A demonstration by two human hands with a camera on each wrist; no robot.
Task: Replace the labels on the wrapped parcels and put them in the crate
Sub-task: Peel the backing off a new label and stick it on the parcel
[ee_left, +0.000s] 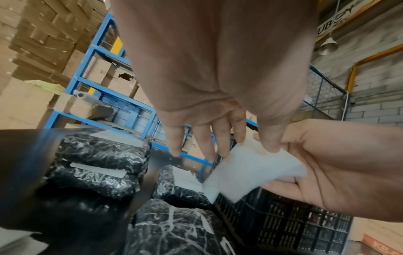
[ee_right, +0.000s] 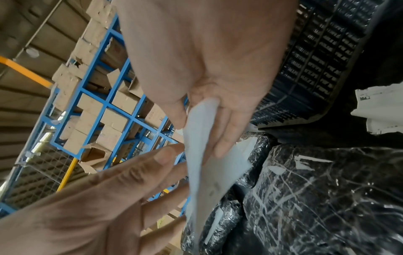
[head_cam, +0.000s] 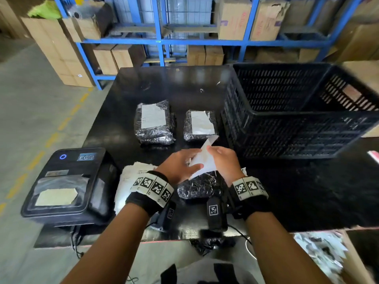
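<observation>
Both hands hold a white label (head_cam: 205, 160) just above a black wrapped parcel (head_cam: 196, 187) at the table's front. My left hand (head_cam: 192, 161) pinches the label's lower edge with its thumb on top. My right hand (head_cam: 213, 152) pinches its upper part. In the left wrist view the left thumb presses the label (ee_left: 246, 170) against the right hand (ee_left: 327, 163). The right wrist view shows the label (ee_right: 207, 172) bent between my right hand (ee_right: 200, 136) and the left fingers (ee_right: 152, 162). Two more parcels, one on the left (head_cam: 152, 121) and one on the right (head_cam: 200, 125), lie farther back with torn labels.
An empty black slotted crate (head_cam: 287, 132) stands at the right of the black table. A label printer (head_cam: 67, 181) sits at the front left beside a stack of printed labels (head_cam: 131, 177). A box of paper scraps (head_cam: 320, 251) is below right. Blue shelving (head_cam: 162, 39) stands behind.
</observation>
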